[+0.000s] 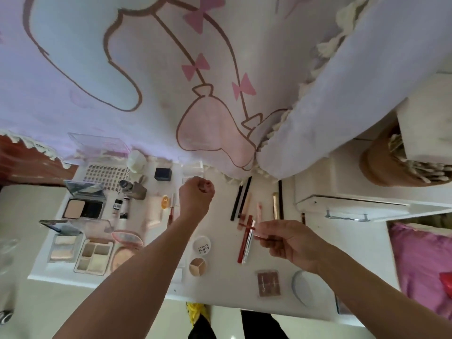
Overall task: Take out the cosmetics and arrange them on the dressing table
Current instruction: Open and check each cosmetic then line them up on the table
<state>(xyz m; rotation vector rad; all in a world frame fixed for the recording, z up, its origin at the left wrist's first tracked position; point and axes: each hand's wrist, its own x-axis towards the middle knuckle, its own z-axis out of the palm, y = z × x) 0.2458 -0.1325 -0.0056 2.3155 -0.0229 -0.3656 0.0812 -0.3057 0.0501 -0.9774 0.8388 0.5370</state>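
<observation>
Many square palettes [94, 258] and slim glossy tubes [245, 243] lie on the white surface [220, 285], before a lilac fringed cloth [146, 69]. Right grip [293, 243] pinches a thin pink stick [263, 237]; left grip [195, 194] is curled, contents unclear.

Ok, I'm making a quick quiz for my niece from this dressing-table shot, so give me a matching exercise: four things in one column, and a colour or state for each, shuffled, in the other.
Things:
1. small box at the back of the table
2. lettered round lid
3. square palette near the front edge
4. right hand

Colour or state:
A. brown
B. pinching a slim pink tube
C. dark blue
D. white

Pairs: 1-C, 2-D, 3-A, 4-B
</observation>
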